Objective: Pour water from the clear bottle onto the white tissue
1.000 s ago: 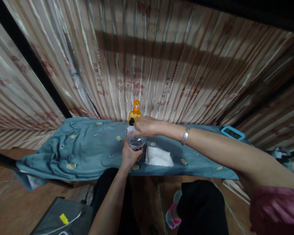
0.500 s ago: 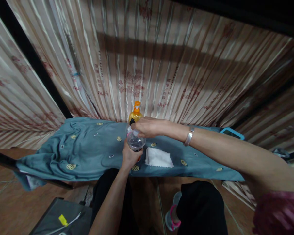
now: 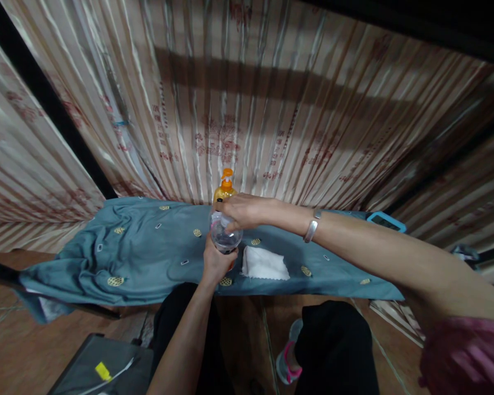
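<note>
I count two bottles on the desk (image 3: 119, 258): my left hand (image 3: 215, 262) grips one clear bottle (image 3: 225, 237), my right hand (image 3: 241, 211) clamps its top. One orange bottle (image 3: 224, 189) stands behind; one white cloth (image 3: 264, 264) lies beside.

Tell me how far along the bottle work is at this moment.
Looks done: the white cloth lies flat on the blue fabric. In hand: the left hand grips the clear bottle from below, the right hand closes over its top. Left: whether the top is on or off is hidden. The orange pump bottle stands behind, untouched.
</note>
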A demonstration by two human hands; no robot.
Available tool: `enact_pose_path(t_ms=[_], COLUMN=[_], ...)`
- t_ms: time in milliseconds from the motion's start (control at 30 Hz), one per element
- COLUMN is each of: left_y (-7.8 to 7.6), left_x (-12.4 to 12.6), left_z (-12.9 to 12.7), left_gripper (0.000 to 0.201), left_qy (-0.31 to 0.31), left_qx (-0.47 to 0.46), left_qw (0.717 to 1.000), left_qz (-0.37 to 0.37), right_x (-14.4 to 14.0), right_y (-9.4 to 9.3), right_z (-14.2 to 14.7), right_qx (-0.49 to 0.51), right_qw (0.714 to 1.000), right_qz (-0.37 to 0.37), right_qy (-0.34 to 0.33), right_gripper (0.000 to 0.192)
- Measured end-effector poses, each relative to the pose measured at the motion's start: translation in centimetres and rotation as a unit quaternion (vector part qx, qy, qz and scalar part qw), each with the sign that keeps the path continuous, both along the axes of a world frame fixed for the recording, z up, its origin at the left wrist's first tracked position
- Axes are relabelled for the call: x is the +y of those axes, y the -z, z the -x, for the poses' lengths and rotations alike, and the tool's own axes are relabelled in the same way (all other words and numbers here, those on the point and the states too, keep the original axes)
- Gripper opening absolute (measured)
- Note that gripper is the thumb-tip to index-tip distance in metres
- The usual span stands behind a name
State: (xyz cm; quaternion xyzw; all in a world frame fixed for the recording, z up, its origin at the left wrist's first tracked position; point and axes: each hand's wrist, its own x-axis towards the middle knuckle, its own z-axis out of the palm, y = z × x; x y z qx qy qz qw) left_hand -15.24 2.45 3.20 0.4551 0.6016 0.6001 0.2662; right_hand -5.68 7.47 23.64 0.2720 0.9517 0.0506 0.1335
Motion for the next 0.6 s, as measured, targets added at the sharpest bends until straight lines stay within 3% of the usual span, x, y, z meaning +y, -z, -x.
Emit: enact_pose_path(t_ms=[100,200,333,467,533,600], left_y=[-0.1,0.0,0.4,0.9,0.9,0.9], left_x=[0.0,0.1,0.2,0.5,0.5,0.5], left_z=[0.0,0.0,0.0,0.2,0.2,0.3], left_gripper=[0.074,0.075,0.079,0.077,0.076,0.077], left_qy=[0.004,0.007,0.009,0.014,0.013,0.003], left_qx=[0.003,0.013,0.016,0.034,0.043,0.049], left_qw=[1.000,1.000,1.000,0.999,0.999,0.999], left_qz=[0.003,0.005,0.004,-0.010,-0.007,0.000], right_x=[0.1,0.1,0.0,0.2,0.3,0.0], right_y=[0.1,0.0,-1.1,-1.8,-0.3,2.9], right_z=[0.2,0.4,0.0,-3.2,-6.2,-10.0], right_qx=[-0.011,-0.015,0.039,0.174,0.249,0.314], right_qw=[1.000,1.000,0.999,0.983,0.962,0.933], right_qz=[-0.010,0.002,0.024,0.043,0.064,0.087], right_qy=[0.025,0.007,-0.014,0.039,0.092,0.155], right_gripper=[0.032,0.016,0.026,0.040,0.038,0.037])
